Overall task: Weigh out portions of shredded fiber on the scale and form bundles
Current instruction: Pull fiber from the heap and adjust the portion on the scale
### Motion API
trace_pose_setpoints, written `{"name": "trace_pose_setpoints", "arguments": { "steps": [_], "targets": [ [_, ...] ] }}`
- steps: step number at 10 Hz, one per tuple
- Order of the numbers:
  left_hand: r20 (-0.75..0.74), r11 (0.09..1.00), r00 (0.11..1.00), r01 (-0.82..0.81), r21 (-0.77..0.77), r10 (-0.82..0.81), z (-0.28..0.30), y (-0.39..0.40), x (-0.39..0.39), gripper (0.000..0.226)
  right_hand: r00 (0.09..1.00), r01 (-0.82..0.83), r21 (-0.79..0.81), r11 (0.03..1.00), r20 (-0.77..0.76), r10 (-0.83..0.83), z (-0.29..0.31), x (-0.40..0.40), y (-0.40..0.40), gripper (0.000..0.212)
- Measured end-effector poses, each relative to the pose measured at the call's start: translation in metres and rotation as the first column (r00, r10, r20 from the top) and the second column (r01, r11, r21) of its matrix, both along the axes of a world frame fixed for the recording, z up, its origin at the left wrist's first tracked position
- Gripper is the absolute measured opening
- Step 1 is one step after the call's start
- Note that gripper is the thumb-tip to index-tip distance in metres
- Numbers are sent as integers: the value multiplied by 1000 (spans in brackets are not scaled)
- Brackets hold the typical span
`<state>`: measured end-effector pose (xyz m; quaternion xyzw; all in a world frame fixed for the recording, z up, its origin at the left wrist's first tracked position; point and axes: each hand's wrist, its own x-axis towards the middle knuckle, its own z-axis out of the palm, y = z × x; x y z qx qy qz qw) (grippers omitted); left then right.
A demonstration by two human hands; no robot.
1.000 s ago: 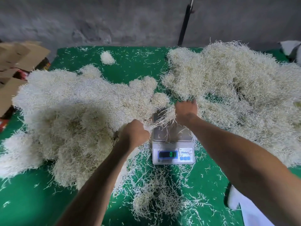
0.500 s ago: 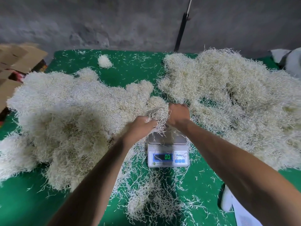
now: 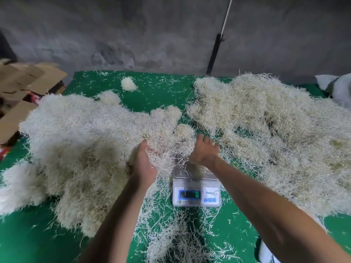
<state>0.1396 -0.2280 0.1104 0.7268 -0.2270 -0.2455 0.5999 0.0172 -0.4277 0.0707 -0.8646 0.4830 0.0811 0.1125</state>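
A small silver scale (image 3: 196, 186) sits on the green table cover (image 3: 155, 92), a few loose strands on its platform and a lit display. A big pile of pale shredded fiber (image 3: 79, 141) lies left of it, another pile (image 3: 275, 133) to the right. My left hand (image 3: 144, 164) is spread, palm turned inward, against a loose clump of fiber (image 3: 167, 152) at the left pile's near edge. My right hand (image 3: 204, 150) hovers above the scale's far edge, fingers straight and spread, holding nothing.
A small round fiber bundle (image 3: 128, 84) lies at the far middle. Scattered fiber (image 3: 174, 240) covers the cloth in front of the scale. Cardboard boxes (image 3: 22, 88) stand at the left, a dark pole (image 3: 214, 52) leans on the grey wall, white sacks (image 3: 338, 88) at far right.
Both hands were clenched around a clump of fiber above the scale; now they have let go and spread apart, and the clump lies by the left pile.
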Motion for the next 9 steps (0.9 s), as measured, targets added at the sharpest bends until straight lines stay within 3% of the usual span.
{"name": "trace_pose_setpoints", "arguments": {
  "steps": [1,2,3,4,5,6,7,8,9],
  "targets": [
    [-54,924,925,-380,-52,377,9,-6,15,25,999,-14,86,996,43,11,13,4,-1,117],
    [-210,816,814,-569,-102,542,14,0,31,25,999,-42,163,986,41,36,27,-2,-4,91],
    [-412,730,723,-661,-176,555,21,12,38,31,994,-99,121,988,-25,102,31,-11,2,46],
    [-465,721,690,-678,-145,555,36,17,36,48,976,-136,-22,990,-174,131,28,-23,9,32],
    [-382,736,703,-672,-80,600,40,28,35,51,973,-66,-145,987,-229,31,26,-32,15,49],
    [-454,632,604,-767,-109,655,47,38,38,26,985,24,-160,987,-164,-51,29,-39,17,60],
    [-544,663,639,-725,-188,544,43,35,35,18,992,-29,-82,996,-123,19,34,-40,21,67],
    [-671,767,622,-630,-122,404,54,29,7,43,977,-201,-108,974,-98,191,44,-34,30,81],
    [-694,808,618,-582,-88,369,44,8,0,64,856,-506,-196,840,11,518,54,-23,53,94]
  ]
}}
